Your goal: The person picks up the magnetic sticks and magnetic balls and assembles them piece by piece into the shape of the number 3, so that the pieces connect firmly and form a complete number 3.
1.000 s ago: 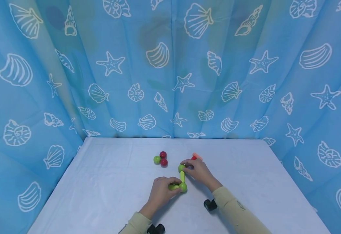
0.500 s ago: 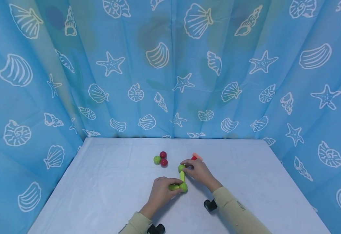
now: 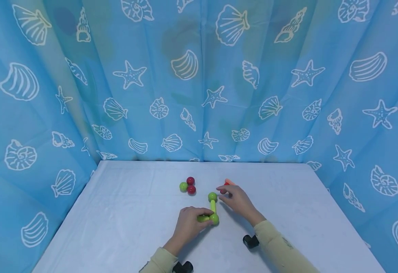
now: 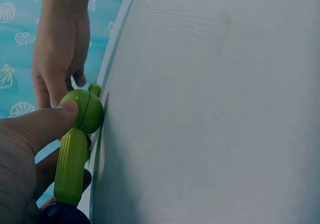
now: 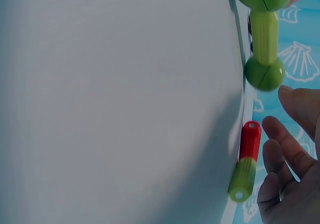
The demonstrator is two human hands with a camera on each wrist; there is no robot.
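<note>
1. Left hand: my left hand is clamped on the near green ball. The thumb presses the ball surface; other fingers show behind the side rod.

2. Assembly: it sits near the middle of the white table. The linking rod, light green, runs from the near green ball to the far green ball. The side rod extends left from the near green ball, under my hand. A dark round part shows at its other end, cut off by the view.

3. Right hand: my right hand grips nothing. Thumb and fingers are apart, just right of the far green ball.

4. Adjacent parts: a red piece and a green piece lie end to end near my right fingers; I cannot tell whether they are joined. A salmon piece lies on the far side of that hand.

5. Loose balls: 2 dark red balls and 1 loose green ball sit close together, left and far of the assembly.
</note>
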